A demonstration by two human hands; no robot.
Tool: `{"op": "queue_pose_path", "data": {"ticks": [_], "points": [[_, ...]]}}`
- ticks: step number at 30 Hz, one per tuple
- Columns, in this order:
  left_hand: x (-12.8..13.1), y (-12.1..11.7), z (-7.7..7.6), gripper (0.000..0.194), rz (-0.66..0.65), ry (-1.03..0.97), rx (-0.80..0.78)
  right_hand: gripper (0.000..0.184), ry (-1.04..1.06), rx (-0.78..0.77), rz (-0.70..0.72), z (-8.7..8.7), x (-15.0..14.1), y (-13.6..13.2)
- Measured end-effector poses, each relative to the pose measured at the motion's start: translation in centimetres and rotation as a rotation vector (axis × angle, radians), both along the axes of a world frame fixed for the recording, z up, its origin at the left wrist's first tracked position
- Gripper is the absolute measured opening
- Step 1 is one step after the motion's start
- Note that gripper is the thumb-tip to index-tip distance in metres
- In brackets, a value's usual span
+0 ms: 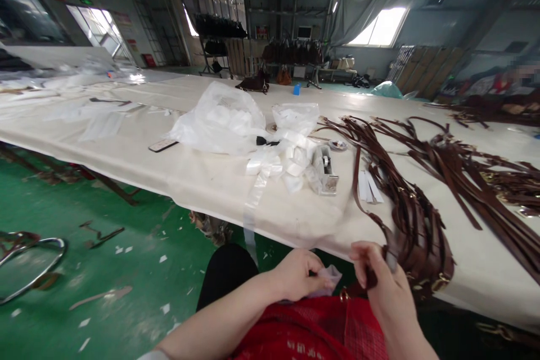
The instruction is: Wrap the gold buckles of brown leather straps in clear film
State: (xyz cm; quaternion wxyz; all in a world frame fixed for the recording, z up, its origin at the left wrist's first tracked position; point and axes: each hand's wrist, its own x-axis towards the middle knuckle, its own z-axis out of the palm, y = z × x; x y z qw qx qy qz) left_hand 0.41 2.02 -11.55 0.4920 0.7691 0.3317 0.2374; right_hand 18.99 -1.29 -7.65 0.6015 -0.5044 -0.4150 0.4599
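Low over my lap, at the table's front edge, my left hand pinches a small piece of clear plastic film. My right hand is closed on a brown leather strap, whose gold-coloured clasp hangs between the two hands. Part of this strap is hidden behind my fingers. Just beyond the right hand, a bundle of similar brown straps with metal buckles drapes over the table edge. On the table ahead stand a tape dispenser and crumpled clear plastic strips.
A big clear plastic bag sits on the cream-covered table, with a phone-like flat object to its left. More strap bundles lie at the right. White paper slips rest beside the straps. Scraps litter the green floor.
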Motion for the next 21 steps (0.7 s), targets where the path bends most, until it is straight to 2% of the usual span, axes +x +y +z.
{"op": "queue_pose_path", "data": {"ticks": [4,9,12,15,21], "points": [[0.2,-0.1,-0.2,0.033,-0.073,0.075,0.080,0.027,0.276,0.073,-0.006,3.2,1.2,0.5],[0.2,0.0,-1.1,0.019,-0.144,0.270,0.119,0.029,0.381,0.156,0.041,6.0,1.2,0.4],[-0.1,0.3,-2.0,0.019,-0.157,0.379,0.148,0.029,0.390,0.168,0.069,6.4,0.9,0.3],[-0.2,0.5,-2.4,0.021,-0.144,0.375,0.152,0.029,0.385,0.158,0.074,6.3,0.6,0.3],[0.1,0.5,-1.4,0.023,-0.111,0.259,0.045,0.027,0.364,0.108,0.085,5.4,0.5,0.4]]}}
